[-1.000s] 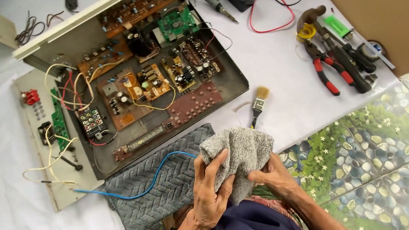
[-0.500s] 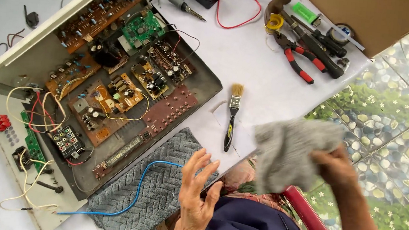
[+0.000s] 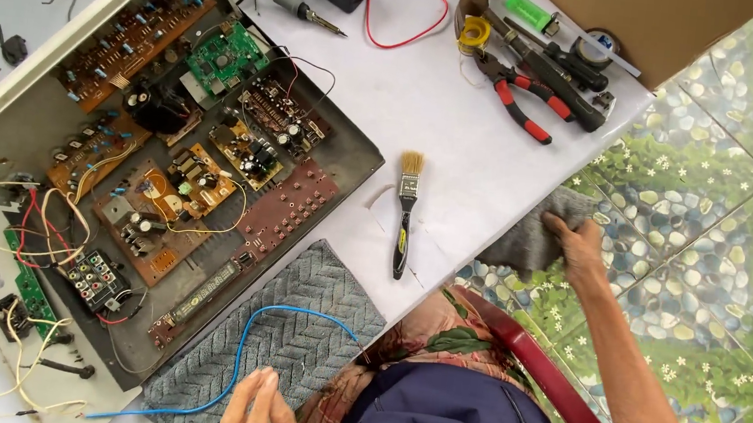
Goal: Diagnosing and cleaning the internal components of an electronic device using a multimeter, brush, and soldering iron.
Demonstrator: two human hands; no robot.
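Two bare hands work apart: the right hand (image 3: 578, 247) has its grip clamped on a grey cloth (image 3: 530, 238), held out past the edge of the white worktop (image 3: 460, 109), to the right of the paintbrush (image 3: 406, 212) that lies there. The left hand (image 3: 260, 412) hovers low by the grey towel (image 3: 290, 341), below and left of the paintbrush, fingers drawn loosely together around nothing. A blue wire (image 3: 238, 355) runs across that towel. Left of the paintbrush sits the opened amplifier chassis (image 3: 160, 163); pliers (image 3: 521, 97) lie above and to its right.
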